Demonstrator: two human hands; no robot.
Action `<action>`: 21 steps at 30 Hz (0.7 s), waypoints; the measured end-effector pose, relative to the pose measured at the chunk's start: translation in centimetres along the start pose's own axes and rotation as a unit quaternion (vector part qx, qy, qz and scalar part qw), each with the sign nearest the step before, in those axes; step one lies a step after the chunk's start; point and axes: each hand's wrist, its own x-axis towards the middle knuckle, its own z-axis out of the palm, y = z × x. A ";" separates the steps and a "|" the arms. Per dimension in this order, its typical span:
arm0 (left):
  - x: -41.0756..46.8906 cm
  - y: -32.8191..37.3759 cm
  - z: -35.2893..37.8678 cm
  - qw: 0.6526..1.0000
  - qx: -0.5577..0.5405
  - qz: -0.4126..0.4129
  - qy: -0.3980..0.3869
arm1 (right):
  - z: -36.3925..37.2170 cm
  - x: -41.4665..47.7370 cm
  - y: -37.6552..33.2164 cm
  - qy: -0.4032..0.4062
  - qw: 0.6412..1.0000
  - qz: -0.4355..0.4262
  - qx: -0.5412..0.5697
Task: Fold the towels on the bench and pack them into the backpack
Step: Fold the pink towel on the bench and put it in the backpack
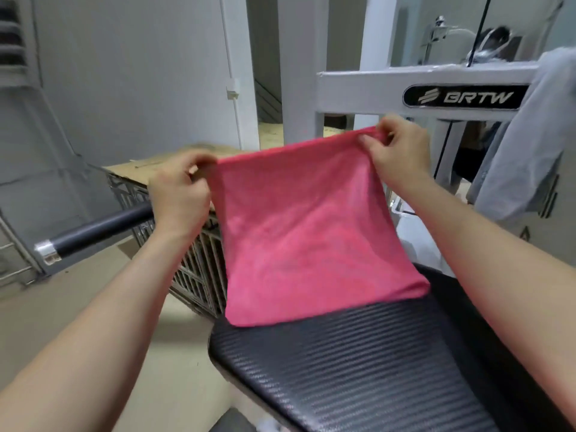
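The pink microfibre towel (pixel 311 238) is held up, spread flat and facing the camera, above the far end of the black ribbed padded tabletop (pixel 358 369). The left hand (pixel 180 188) grips the towel's upper left corner, with the fingers (pixel 194 162) curled over the hem and the thumb pinching against them. The right hand (pixel 399 154) grips the upper right corner in the same way, fingers bent tightly round bunched fabric. The right corner sits higher than the left, so the top edge slopes upward to the right. The cloth hangs slack between the two hands, with soft creases across its middle. Its lower edge is rounded at the right, as if doubled over, and reaches the tabletop's far end; whether it rests on the padding cannot be told. Both forearms are bare and extend from the bottom corners of the view. Behind the towel stands a white metal machine frame (pixel 374 82) carrying a black oval label (pixel 464 96) reading BRTW. A pale grey garment (pixel 530 145) hangs over the frame at right. To the left, a dark bar with a chrome end cap (pixel 93 232) projects in front of a metal grid crate (pixel 199 272) topped by a brown cardboard sheet (pixel 149 169).
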 end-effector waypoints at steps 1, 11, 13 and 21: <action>1.2 1.1 -0.2 0.997 -0.046 0.022 0.050 | -0.7 0.1 -0.6 0.079 0.996 -0.042 0.014; -8.6 0.6 -0.9 0.969 -0.002 0.014 -0.245 | -8.5 -9.6 3.5 -0.138 0.986 0.085 0.045; -11.6 1.2 -1.4 0.936 0.037 0.058 -0.347 | -9.0 -11.4 5.3 -0.195 0.970 0.141 0.027; -17.8 9.6 -3.4 0.819 -0.019 0.122 -0.560 | -10.9 -14.7 7.8 -0.192 0.961 0.152 -0.129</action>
